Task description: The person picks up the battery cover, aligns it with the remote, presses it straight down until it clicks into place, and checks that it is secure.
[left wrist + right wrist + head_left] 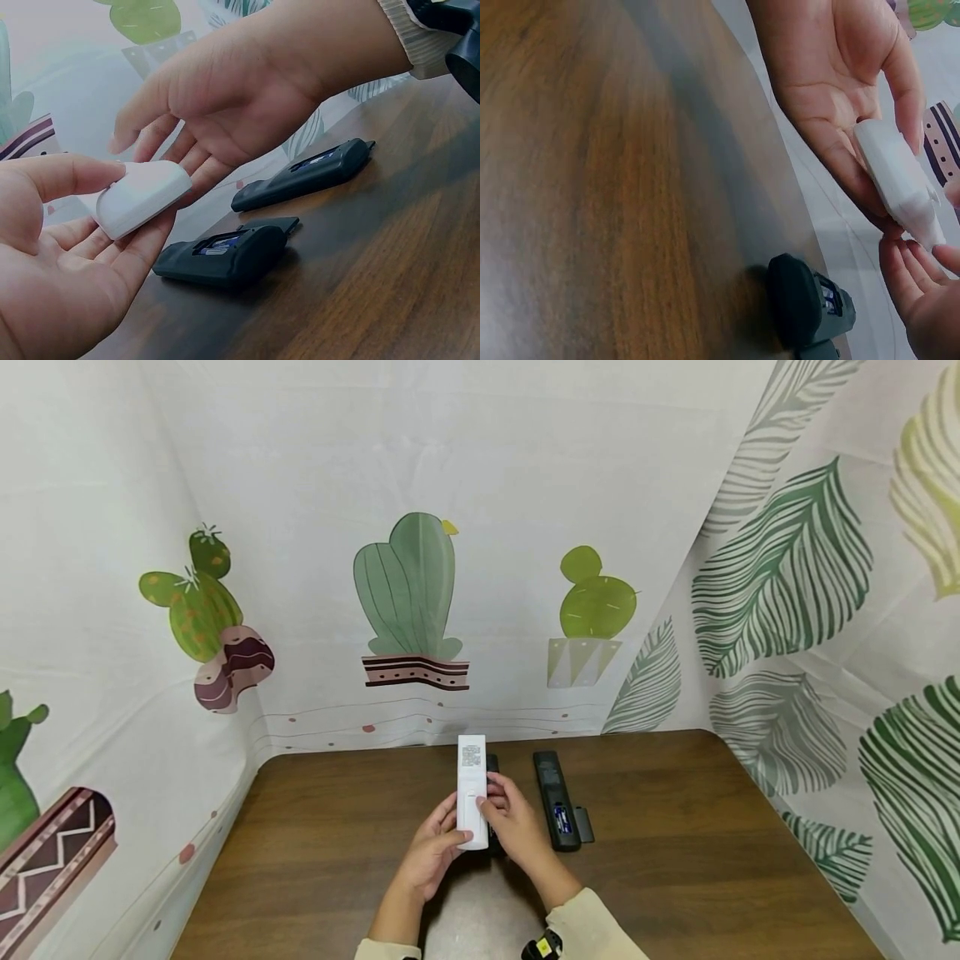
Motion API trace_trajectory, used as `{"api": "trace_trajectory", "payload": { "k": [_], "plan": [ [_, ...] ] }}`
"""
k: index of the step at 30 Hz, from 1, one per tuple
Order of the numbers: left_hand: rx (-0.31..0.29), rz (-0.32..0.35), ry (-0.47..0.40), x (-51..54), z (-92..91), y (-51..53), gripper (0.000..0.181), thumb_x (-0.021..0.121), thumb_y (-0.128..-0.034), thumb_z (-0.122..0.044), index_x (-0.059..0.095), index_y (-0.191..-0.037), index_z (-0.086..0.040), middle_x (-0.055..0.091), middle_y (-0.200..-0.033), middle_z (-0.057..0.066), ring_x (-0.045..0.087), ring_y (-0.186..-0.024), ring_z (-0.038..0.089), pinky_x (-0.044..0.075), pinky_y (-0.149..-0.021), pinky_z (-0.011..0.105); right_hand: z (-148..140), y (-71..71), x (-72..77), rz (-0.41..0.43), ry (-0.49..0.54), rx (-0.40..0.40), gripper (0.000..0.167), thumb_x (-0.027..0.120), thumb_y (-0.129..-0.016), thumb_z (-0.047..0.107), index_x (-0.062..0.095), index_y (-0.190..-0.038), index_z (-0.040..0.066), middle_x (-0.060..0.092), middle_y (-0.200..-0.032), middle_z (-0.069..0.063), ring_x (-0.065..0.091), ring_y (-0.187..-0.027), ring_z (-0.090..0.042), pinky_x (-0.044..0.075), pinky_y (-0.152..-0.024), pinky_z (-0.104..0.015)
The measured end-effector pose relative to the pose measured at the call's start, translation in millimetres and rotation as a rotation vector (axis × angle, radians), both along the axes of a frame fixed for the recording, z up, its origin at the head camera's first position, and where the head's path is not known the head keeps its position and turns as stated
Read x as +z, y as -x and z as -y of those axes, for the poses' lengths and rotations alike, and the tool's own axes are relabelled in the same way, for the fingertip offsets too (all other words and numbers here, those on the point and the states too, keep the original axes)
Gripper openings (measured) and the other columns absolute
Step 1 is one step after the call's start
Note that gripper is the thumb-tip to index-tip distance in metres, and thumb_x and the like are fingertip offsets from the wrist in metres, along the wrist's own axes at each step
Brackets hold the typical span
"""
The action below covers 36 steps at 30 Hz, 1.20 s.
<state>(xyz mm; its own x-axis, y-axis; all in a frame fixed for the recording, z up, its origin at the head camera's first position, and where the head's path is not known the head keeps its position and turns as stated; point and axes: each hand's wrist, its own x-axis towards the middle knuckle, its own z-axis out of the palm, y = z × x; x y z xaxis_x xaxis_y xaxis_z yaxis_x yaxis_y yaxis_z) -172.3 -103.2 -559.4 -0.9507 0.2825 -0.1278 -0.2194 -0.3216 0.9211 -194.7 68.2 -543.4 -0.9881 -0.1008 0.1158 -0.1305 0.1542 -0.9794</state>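
Observation:
A white remote control (472, 772) is held up over the table, its back with a printed label facing the head camera. My left hand (431, 857) grips its lower end, thumb on the near edge and fingers underneath. With its thumb on the back, around the battery cover, my right hand (519, 827) holds the remote's right side. In the left wrist view the white remote (146, 196) lies over the left fingers. Two black remotes lie below: one (553, 789) to the right, the other (492, 766) partly hidden behind the white one.
Blue batteries (562, 818) show in the right black remote's uncovered compartment, and a dark cover (583, 825) lies beside it. The other black remote (221, 259) is uncovered too. A patterned cloth (517, 485) hangs behind the brown table (330, 860).

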Motion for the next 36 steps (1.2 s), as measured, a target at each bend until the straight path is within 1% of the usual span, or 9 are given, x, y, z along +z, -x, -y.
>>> {"api": "trace_trajectory", "payload": {
  "k": [5, 7, 11, 15, 20, 25, 27, 33, 36],
  "plan": [
    [-0.002, 0.006, -0.005, -0.3, -0.4, 0.1, 0.077, 0.060, -0.0891, 0.005, 0.027, -0.158, -0.005, 0.053, -0.143, 0.013, 0.063, -0.111, 0.014, 0.052, -0.094, 0.031, 1, 0.5, 0.8, 0.065, 0.030, 0.036, 0.059, 0.063, -0.100, 0.023, 0.040, -0.151, 0.006, 0.063, -0.129, -0.018, 0.065, -0.112, -0.027, 0.054, -0.087, -0.032],
    [-0.002, 0.012, -0.012, -0.4, -0.8, 0.5, 0.077, 0.060, -0.0890, 0.006, 0.028, -0.158, -0.006, 0.055, -0.141, 0.010, 0.063, -0.110, 0.015, 0.052, -0.094, 0.031, 1, -1.8, 9.0, 0.083, 0.023, 0.047, 0.059, 0.061, -0.101, 0.021, 0.038, -0.152, 0.004, 0.064, -0.127, -0.020, 0.065, -0.111, -0.028, 0.055, -0.088, -0.037],
    [-0.012, 0.016, -0.020, -1.0, -1.1, 1.0, 0.077, 0.060, -0.0899, 0.005, 0.027, -0.158, -0.006, 0.057, -0.137, 0.004, 0.063, -0.111, 0.015, 0.052, -0.095, 0.032, 3, -2.1, 12.2, 0.107, 0.043, 0.053, 0.060, 0.060, -0.102, 0.021, 0.036, -0.153, 0.002, 0.064, -0.125, -0.022, 0.065, -0.109, -0.028, 0.055, -0.088, -0.039],
    [-0.021, 0.007, -0.028, -0.9, -1.0, 0.1, 0.077, 0.060, -0.0906, 0.003, 0.025, -0.159, -0.006, 0.057, -0.137, 0.004, 0.064, -0.111, 0.014, 0.053, -0.095, 0.031, 5, 0.2, 4.6, 0.127, 0.084, 0.041, 0.062, 0.061, -0.101, 0.024, 0.035, -0.154, 0.003, 0.063, -0.124, -0.020, 0.065, -0.106, -0.024, 0.054, -0.086, -0.034],
    [-0.027, -0.012, -0.030, -1.8, -1.6, -1.1, 0.077, 0.060, -0.0912, 0.002, 0.024, -0.159, -0.004, 0.058, -0.137, 0.004, 0.064, -0.110, 0.013, 0.053, -0.093, 0.030, 8, 1.0, 2.7, 0.139, 0.107, 0.031, 0.062, 0.061, -0.101, 0.023, 0.036, -0.152, 0.000, 0.066, -0.121, -0.022, 0.065, -0.102, -0.020, 0.053, -0.082, -0.029],
    [-0.021, 0.005, -0.026, -3.1, -2.7, -0.8, 0.078, 0.061, -0.0897, 0.003, 0.026, -0.159, -0.007, 0.058, -0.137, 0.004, 0.063, -0.111, 0.014, 0.053, -0.094, 0.031, 12, 1.8, 2.9, 0.159, 0.103, 0.021, 0.060, 0.060, -0.101, 0.019, 0.036, -0.152, -0.002, 0.066, -0.119, -0.024, 0.064, -0.099, -0.021, 0.051, -0.080, -0.028],
    [-0.019, 0.018, -0.022, -3.6, -2.8, -0.6, 0.078, 0.061, -0.0891, 0.004, 0.027, -0.159, -0.008, 0.057, -0.138, 0.004, 0.063, -0.111, 0.014, 0.053, -0.094, 0.031, 12, 0.2, 6.2, 0.163, 0.102, 0.022, 0.059, 0.059, -0.101, 0.017, 0.035, -0.151, -0.004, 0.066, -0.119, -0.026, 0.064, -0.098, -0.022, 0.051, -0.080, -0.029],
    [-0.022, 0.012, -0.021, -4.2, -2.4, -0.7, 0.078, 0.060, -0.0895, 0.004, 0.026, -0.159, -0.008, 0.056, -0.141, 0.006, 0.062, -0.113, 0.015, 0.052, -0.095, 0.032, 12, -13.6, 32.8, 0.151, 0.130, 0.037, 0.059, 0.058, -0.101, 0.015, 0.034, -0.150, -0.007, 0.065, -0.118, -0.028, 0.064, -0.097, -0.022, 0.051, -0.079, -0.028],
    [-0.023, 0.009, -0.021, -4.0, -2.4, -0.7, 0.078, 0.060, -0.0894, 0.004, 0.026, -0.159, -0.007, 0.056, -0.140, 0.006, 0.062, -0.113, 0.015, 0.053, -0.095, 0.032, 12, -15.8, 36.3, 0.143, 0.140, 0.046, 0.059, 0.058, -0.101, 0.015, 0.034, -0.150, -0.008, 0.064, -0.118, -0.028, 0.064, -0.097, -0.021, 0.051, -0.079, -0.028]
  ]
}}
